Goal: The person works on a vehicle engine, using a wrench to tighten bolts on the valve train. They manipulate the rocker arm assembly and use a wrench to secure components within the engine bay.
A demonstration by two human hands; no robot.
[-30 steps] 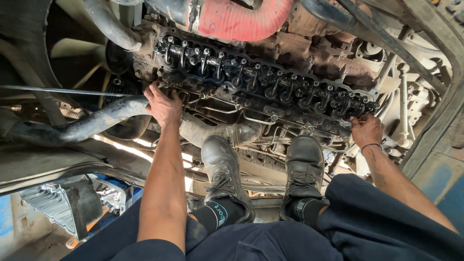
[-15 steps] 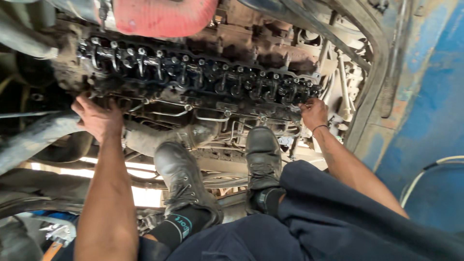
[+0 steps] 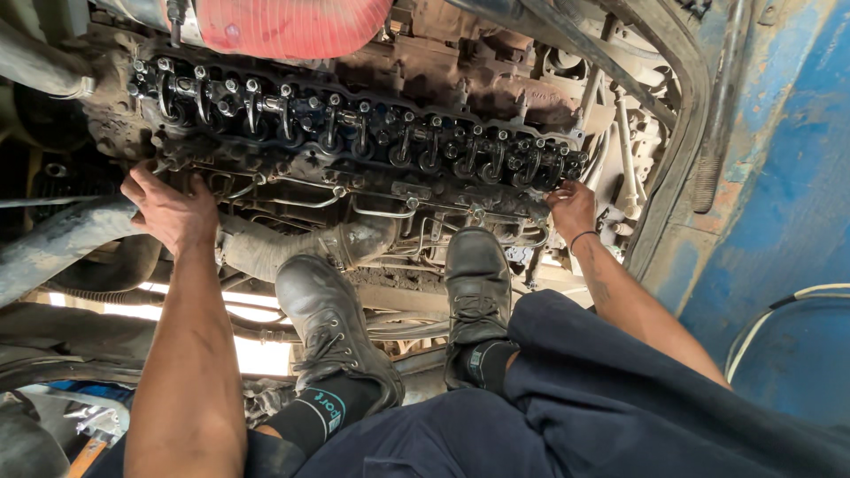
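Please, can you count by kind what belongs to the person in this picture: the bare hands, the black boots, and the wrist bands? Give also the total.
Bare hands: 2, left hand and right hand, both resting on the greasy metal engine
Black leather boots: 2, left boot and right boot
Thin dark wrist bands: 1, wrist band on the right wrist
Total: 5

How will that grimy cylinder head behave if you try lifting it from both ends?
Probably very heavy: the cylinder head is a long metal casting spanning from the left hand to the right hand. Likely slippery, given its oily, dirt-caked surface. It looks rigid, so it shouldn't flex.
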